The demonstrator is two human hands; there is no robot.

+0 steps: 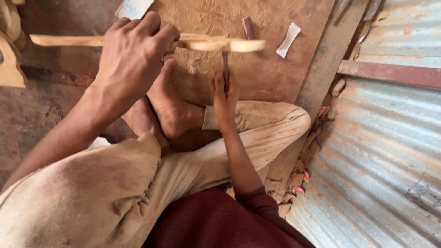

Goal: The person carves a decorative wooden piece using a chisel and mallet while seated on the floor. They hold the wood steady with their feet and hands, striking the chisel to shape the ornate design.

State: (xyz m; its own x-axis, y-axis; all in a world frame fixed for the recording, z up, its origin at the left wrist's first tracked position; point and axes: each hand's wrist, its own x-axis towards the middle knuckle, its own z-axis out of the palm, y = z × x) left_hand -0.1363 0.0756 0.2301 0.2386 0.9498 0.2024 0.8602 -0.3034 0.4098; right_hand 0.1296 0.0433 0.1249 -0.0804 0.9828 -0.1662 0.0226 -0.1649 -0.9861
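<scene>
Dusty workshop floor, brown wooden board (257, 69) laid flat ahead, corrugated metal sheet (381, 151) running along the right side. The person sits cross-legged in pale dusty trousers (105, 193), one bare foot (172, 108) tucked up against the board.

Left hand (131, 57) is raised and closed around a long pale carved wood piece (220, 44), gripping it near its middle. Long axis runs left to right across the view, roughly level, held up off the board. The broader, flatter end sticks out to the right of the hand; a thinner end runs out to the left.

Right hand (225, 94) sits lower and closer to the body, fingers wrapped around a thin dark tool (225, 69) that stands near upright. Its tip points up at the underside of the wood piece, right below the broad end; contact looks likely but blur makes it hard to confirm. So the tool meets the wood piece crosswise, to the right of the left hand's grip.

A small white scrap (288, 39) and a short dark stick (248, 27) lie on the board beyond. Wood offcuts (10, 50) sit at the left edge.
</scene>
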